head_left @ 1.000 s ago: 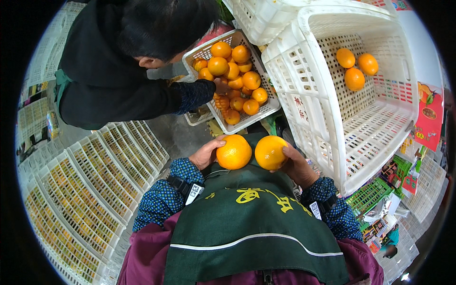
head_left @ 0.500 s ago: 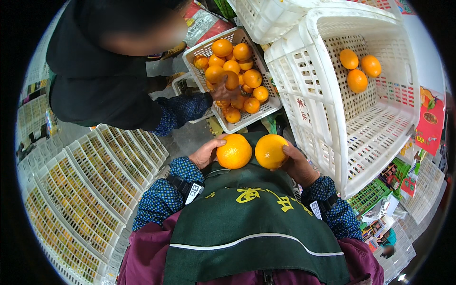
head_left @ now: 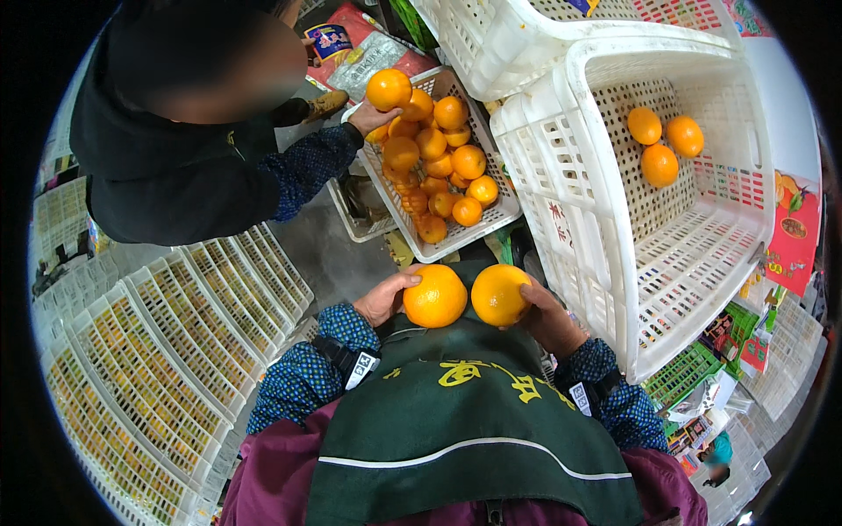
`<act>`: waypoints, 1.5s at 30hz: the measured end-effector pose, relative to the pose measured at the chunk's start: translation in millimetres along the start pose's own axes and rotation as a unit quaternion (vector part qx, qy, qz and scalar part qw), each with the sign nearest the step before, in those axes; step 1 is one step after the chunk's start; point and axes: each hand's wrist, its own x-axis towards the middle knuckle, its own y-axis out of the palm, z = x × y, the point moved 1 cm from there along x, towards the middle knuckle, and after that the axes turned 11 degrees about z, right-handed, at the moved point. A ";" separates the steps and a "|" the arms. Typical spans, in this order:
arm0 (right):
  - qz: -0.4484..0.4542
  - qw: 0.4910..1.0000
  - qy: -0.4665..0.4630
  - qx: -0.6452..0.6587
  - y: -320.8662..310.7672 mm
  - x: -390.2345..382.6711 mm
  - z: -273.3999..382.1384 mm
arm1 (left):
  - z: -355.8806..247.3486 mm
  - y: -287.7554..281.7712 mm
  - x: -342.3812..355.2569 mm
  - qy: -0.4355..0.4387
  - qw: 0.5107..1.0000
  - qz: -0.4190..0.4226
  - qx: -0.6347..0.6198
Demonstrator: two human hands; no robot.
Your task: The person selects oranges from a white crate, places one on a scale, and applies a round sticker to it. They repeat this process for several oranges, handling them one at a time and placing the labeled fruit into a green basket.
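Observation:
My left hand (head_left: 380, 300) grips an orange (head_left: 437, 297) from the side, its thumb pressed on the peel. Just to its right, my right hand (head_left: 549, 314) is wrapped round a second orange (head_left: 496, 294). Both fruits are held side by side in front of my dark green apron (head_left: 474, 465). Beyond them, a white plastic basket (head_left: 484, 219) is heaped with several oranges. Over its left side a co-worker's hand (head_left: 379, 117) holds an orange (head_left: 388, 88) at the top of the pile.
A co-worker (head_left: 167, 175) in dark clothing leans in at upper left. At right a large white crate (head_left: 561, 219) holds 3 oranges (head_left: 660, 165), with another crate (head_left: 474, 53) behind. Slatted crates of fruit (head_left: 158, 333) fill the lower left. Red-and-white sacks (head_left: 377, 61) lie at the back.
The co-worker's hand has risen from inside the basket with an orange, and their head has shifted left. My hands and both oranges sit slightly lower in the picture, as does the basket.

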 end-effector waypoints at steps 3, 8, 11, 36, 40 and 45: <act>0.003 1.000 -0.009 0.002 0.5 2.0 0.4 | -0.5 0.1 -1.6 -0.012 1.000 -0.015 0.003; 0.001 1.000 -0.012 0.003 1.4 2.7 3.6 | -1.1 0.7 -1.7 -0.013 1.000 -0.021 0.001; 0.002 1.000 -0.012 0.008 1.6 3.9 4.3 | -1.1 0.9 -1.7 -0.012 1.000 -0.018 -0.004; 0.003 1.000 -0.007 0.017 3.6 10.8 10.1 | -4.8 1.7 0.2 -0.002 1.000 -0.007 -0.021; 0.002 1.000 -0.001 0.019 3.8 11.7 11.5 | -5.5 1.6 0.4 -0.003 1.000 -0.010 -0.027; 0.005 1.000 -0.006 0.030 4.3 12.6 11.9 | -4.5 0.7 1.8 0.001 0.999 -0.007 -0.034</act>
